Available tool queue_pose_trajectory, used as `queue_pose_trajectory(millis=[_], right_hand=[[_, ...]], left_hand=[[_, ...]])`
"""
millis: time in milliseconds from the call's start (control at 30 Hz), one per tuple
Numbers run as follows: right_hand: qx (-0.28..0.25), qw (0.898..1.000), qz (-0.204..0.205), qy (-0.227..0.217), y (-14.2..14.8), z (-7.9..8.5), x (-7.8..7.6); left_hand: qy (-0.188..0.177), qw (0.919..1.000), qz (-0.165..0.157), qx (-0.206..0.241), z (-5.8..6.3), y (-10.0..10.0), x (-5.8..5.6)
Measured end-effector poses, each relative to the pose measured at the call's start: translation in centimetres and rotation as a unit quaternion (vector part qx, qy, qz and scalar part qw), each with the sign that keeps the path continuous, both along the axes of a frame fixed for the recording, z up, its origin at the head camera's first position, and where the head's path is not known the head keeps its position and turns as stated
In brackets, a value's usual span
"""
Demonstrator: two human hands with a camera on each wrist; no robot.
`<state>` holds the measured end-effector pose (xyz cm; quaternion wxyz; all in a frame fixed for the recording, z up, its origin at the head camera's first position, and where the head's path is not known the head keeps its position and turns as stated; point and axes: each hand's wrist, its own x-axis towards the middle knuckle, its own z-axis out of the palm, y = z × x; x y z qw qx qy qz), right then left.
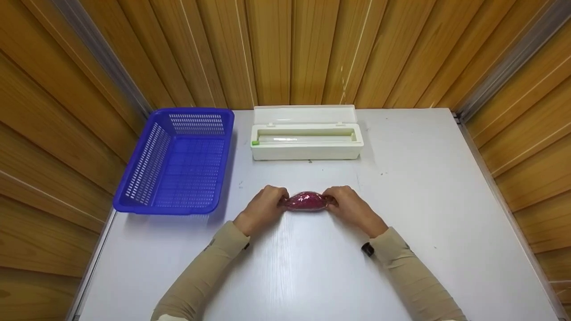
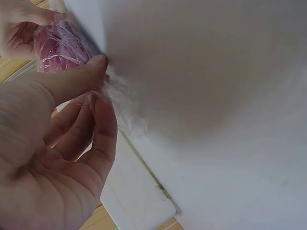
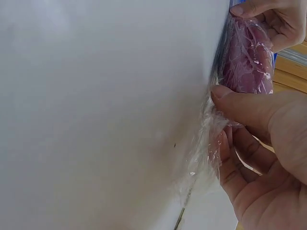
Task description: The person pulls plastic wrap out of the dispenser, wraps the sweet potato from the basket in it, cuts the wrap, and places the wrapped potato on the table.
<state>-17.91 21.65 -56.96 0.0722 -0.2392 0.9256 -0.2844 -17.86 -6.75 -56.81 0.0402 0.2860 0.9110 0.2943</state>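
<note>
A plump purple-red oblong thing (image 1: 307, 201), perhaps a vegetable, is wrapped in shiny, wrinkled plastic wrap (image 3: 249, 57) in front of me. At its left end my left hand (image 1: 266, 205) pinches the gathered film between thumb and fingers. My right hand (image 1: 352, 207) pinches the film at the opposite end in the same way. Loose film (image 2: 127, 110) sticks out past the left fingertips in the left wrist view. More crumpled film hangs beyond the right thumb in the right wrist view. The wrapped thing's exact kind cannot be told through the film.
Behind the hands stands a white plastic-wrap dispenser box (image 1: 308, 153), its lid (image 1: 305, 115) raised, with a roll (image 1: 290, 138) inside and a green slider (image 1: 255, 143) at its left. A blue perforated basket (image 1: 209, 206) sits at the left on the white table (image 1: 446, 200). Wood-patterned walls (image 1: 308, 53) surround it.
</note>
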Motion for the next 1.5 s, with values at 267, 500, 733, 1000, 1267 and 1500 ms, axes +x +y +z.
queue_pose_trajectory(millis=[267,500,733,1000,1267,1500], right_hand=[[-0.002,1.0,-0.001,0.018,0.1,-0.1,-0.1],[0.0,1.0,0.002,0.02,0.3,0.0,0.0],[0.0,1.0,0.005,0.008,0.4,-0.1,-0.3],[-0.019,0.999,0.023,0.027,0.7,0.1,-0.5],[-0.02,0.998,0.046,0.029,1.3,0.6,-0.4],[-0.024,0.997,0.067,0.04,1.6,0.9,-0.4]], left_hand=[[0.021,0.9996,-0.005,-0.021,-0.1,0.4,-0.1],[-0.002,0.9991,0.014,-0.041,0.1,0.7,-0.4],[-0.013,0.9993,0.023,-0.024,0.2,0.9,-0.6],[-0.012,0.9997,-0.007,0.022,0.7,0.1,-0.9],[-0.03,0.999,-0.017,0.029,0.8,-0.6,-1.0],[-0.034,0.9987,-0.033,0.018,0.6,-1.1,-0.9]])
